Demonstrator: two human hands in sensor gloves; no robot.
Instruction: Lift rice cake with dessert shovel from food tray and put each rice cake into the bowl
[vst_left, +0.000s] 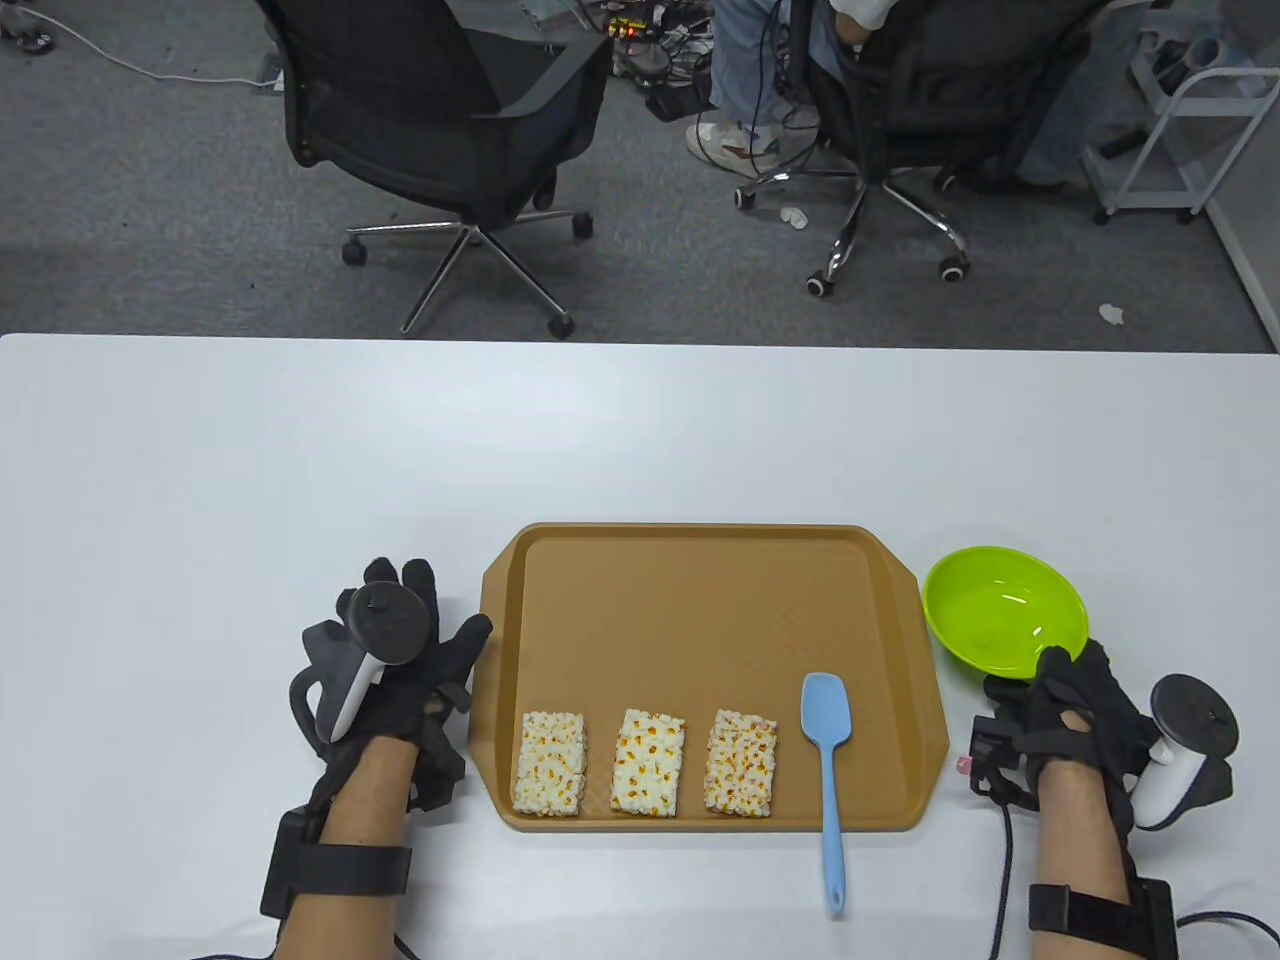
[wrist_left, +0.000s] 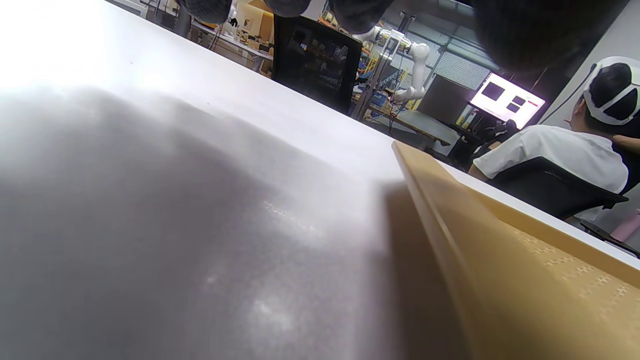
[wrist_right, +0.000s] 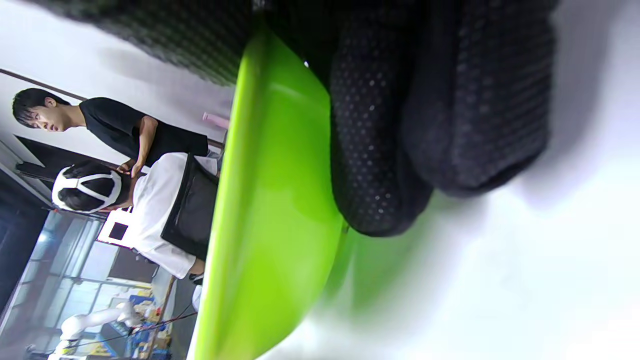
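Three rice cakes (vst_left: 645, 763) lay along the tray's (vst_left: 700, 570) near edge left of the shovel (vst_left: 829, 750), my left hand (vst_left: 395, 650) resting flat, my right hand (vst_left: 1065, 700) gripping the bowl (vst_left: 1005, 610).

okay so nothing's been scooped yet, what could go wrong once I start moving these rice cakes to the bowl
The blue shovel lies half off the tray, its handle overhanging the front rim, so a careless grab might tip it. The right hand grips the green bowl at its near rim, so it could tilt. The rice cakes lie close together; scooping one may shove its neighbour.
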